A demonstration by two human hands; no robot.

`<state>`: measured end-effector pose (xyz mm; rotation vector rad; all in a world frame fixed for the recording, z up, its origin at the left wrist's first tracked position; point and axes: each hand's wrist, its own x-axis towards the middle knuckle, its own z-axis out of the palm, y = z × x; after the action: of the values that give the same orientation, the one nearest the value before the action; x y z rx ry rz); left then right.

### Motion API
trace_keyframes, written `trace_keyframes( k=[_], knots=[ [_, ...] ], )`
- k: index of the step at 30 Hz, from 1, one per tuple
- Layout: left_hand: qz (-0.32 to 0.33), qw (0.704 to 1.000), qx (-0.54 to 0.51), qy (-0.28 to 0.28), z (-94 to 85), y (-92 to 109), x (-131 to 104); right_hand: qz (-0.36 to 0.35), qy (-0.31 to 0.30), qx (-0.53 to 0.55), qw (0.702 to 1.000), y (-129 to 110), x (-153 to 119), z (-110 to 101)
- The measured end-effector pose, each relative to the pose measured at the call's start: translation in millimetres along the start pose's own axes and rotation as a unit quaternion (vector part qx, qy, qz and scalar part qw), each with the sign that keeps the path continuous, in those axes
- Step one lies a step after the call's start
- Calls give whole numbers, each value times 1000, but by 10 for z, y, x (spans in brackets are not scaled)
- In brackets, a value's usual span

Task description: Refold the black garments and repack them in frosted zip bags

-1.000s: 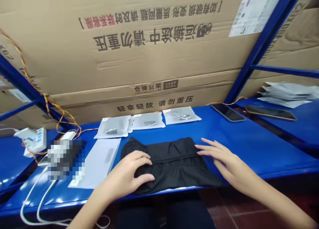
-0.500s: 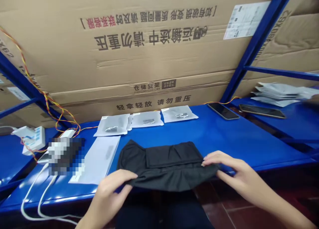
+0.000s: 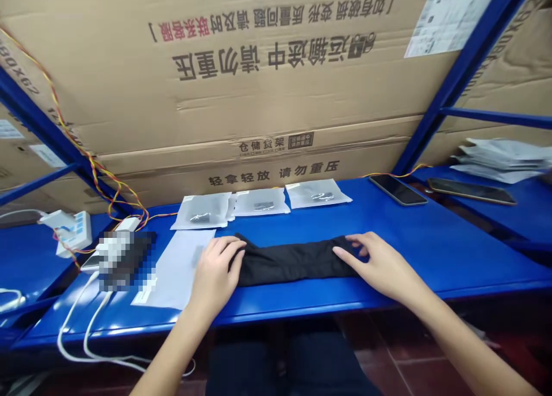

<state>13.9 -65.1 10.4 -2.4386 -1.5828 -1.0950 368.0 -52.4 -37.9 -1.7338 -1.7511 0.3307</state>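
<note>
Both hands are pressing flat on the black garment (image 3: 293, 262), now a narrow folded strip on the blue bench (image 3: 431, 246): left hand (image 3: 214, 272) and right hand (image 3: 379, 264) are lying open-palmed at its ends, gripping nothing, so I'm guessing another fold needs pinching first.

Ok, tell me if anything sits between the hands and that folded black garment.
Nothing visible does: the left hand and right hand each rest directly on an end of the black garment.

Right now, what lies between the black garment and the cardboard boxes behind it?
Head view: three clear bags in a row on the blue shelf, between the black garment and the cardboard boxes.
</note>
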Motion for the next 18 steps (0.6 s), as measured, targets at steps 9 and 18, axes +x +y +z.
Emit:
trace_keyframes(
  k=[9, 18],
  knots=[
    [190, 979, 28, -70, 431, 584, -388, 43, -53, 104, 992, -53, 63, 28],
    [103, 990, 34, -93, 384, 397, -469, 104, -15, 54, 993, 204, 315, -334]
  ],
)
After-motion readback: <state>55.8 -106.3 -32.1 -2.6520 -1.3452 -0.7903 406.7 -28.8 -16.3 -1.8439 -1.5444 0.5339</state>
